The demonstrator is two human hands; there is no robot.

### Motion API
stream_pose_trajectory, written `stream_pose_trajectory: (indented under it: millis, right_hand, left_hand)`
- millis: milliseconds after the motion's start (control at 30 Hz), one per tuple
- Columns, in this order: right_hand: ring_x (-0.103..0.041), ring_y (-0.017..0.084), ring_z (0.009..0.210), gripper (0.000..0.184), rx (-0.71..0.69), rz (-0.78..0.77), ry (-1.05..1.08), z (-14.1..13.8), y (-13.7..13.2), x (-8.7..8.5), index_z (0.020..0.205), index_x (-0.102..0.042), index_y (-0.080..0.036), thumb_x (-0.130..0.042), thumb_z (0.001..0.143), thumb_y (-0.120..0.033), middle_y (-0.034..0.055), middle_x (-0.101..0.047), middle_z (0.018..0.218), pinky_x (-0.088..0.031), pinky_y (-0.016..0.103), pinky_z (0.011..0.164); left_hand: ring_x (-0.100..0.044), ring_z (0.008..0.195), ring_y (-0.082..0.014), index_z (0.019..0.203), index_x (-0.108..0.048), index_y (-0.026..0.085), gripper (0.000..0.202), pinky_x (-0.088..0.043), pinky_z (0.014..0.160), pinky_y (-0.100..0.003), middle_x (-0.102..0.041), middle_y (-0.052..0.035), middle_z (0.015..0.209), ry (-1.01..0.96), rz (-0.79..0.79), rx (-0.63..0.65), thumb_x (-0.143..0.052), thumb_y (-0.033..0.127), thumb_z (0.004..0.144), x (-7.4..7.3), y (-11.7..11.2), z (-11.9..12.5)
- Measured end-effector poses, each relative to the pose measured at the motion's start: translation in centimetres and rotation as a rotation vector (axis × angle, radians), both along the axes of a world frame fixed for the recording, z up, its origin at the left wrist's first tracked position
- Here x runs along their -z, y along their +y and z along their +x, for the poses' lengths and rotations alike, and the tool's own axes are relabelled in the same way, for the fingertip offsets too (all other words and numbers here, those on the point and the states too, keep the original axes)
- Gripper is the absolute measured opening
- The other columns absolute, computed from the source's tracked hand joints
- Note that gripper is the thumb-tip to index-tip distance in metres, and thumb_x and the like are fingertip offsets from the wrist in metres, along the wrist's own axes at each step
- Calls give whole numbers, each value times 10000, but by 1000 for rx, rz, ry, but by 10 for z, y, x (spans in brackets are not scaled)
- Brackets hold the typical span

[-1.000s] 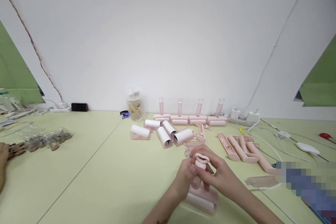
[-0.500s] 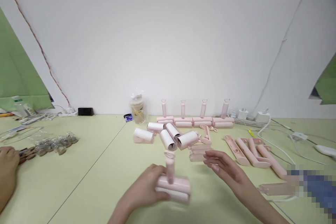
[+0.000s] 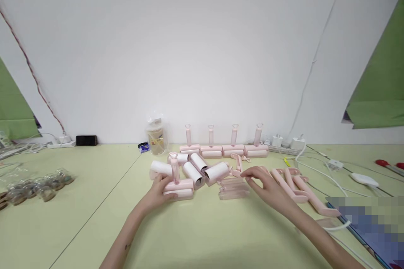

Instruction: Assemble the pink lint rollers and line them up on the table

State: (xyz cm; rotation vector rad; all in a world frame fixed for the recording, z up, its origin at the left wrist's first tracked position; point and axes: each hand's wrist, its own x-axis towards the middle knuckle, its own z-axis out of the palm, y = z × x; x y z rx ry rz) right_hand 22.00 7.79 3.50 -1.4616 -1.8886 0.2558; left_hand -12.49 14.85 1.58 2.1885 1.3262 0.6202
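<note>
My left hand (image 3: 158, 192) is closed round the base of an assembled pink lint roller (image 3: 178, 185), which stands upright on the pale green table (image 3: 94, 218) with its handle pointing up. Right behind it lie several loose white paper rolls (image 3: 202, 171). My right hand (image 3: 264, 180) reaches forward with its fingers stretched out, holding nothing, just above and to the right of some clear pink covers (image 3: 232, 189). To its right lie several pink handles (image 3: 295, 185).
Several finished lint rollers (image 3: 222, 147) stand in a row by the wall, with a wrapped jar (image 3: 155, 136) to their left. Small glass jars (image 3: 41, 185) sit at the far left. Chargers and white cables (image 3: 303, 151) run along the right; a blurred patch covers the lower right.
My left hand has carried the assembled roller forward and left and stood it beside the paper rolls. My right hand let go of the handle and moved out toward the clear covers.
</note>
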Motion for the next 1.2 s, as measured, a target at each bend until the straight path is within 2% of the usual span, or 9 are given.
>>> stream_pose_trajectory:
  millis: [133,233,467,600,733,867,1000,1100,1200]
  right_hand:
    - [-608,216,799,157,-74,-45,-134,-13,9,5,834,-594,-226,-447,798,-185,40,-640,867,-479,361,697]
    - [-590,217,870,192,-97,-16,-204,-34,21,6,892,-587,-209,-433,794,-150,62,-629,935,-462,354,728]
    - [-512,269,1019,204,-163,84,-389,-106,53,5,955,-604,-179,-568,764,-241,108,-592,1045,-393,382,845]
    - [-550,289,924,135,-137,87,-471,-125,53,16,893,-610,-150,-568,775,-200,132,-615,944,-419,396,774]
    - [-562,259,865,129,-130,94,-506,-123,31,25,837,-594,-167,-472,820,-127,121,-610,954,-432,360,693]
    - [-561,216,794,132,-176,103,-515,-111,-7,33,795,-574,-180,-462,807,-112,90,-605,918,-429,312,635]
    - [-558,171,718,98,-366,165,-525,-86,-42,43,742,-552,-202,-525,744,-108,50,-613,863,-418,267,602]
    - [-549,147,632,130,-496,217,-516,-65,-57,38,616,-502,-202,-565,719,-152,37,-617,783,-394,248,546]
    - [-549,142,623,204,-443,48,-520,-48,-64,21,565,-462,-196,-577,733,-212,25,-609,751,-395,251,560]
  left_hand:
    - [-395,1107,-272,1107,-547,197,376,-325,958,-371,-484,-74,1101,4,48,-16,-548,309,748,5,1,0]
    - [-380,1122,-268,1123,-531,219,375,-312,971,-371,-485,-62,1124,5,85,-23,-538,305,758,8,2,-2]
    - [-390,1105,-275,1112,-537,210,367,-323,958,-376,-508,-66,1107,31,124,-60,-538,318,762,10,6,-14]
    - [-409,1082,-271,1074,-553,215,345,-349,934,-370,-520,-58,1100,44,117,-83,-555,309,742,6,5,-29]
    - [-424,1063,-272,1038,-559,218,329,-365,920,-385,-530,-54,1075,51,98,-106,-568,305,721,5,4,-40]
    - [-422,1062,-278,1061,-526,211,344,-370,913,-410,-523,-60,1095,48,107,-109,-550,269,723,7,3,-38]
    - [-417,1082,-280,1081,-501,232,335,-382,902,-410,-517,-55,1125,36,156,-63,-516,230,746,11,-1,-22]
    - [-410,1106,-274,1094,-497,241,324,-371,925,-411,-514,-55,1130,24,206,-8,-504,230,771,18,-3,-4]
    - [-412,1124,-264,1121,-474,231,327,-375,933,-413,-497,-70,1148,10,241,20,-489,233,795,26,-1,17]
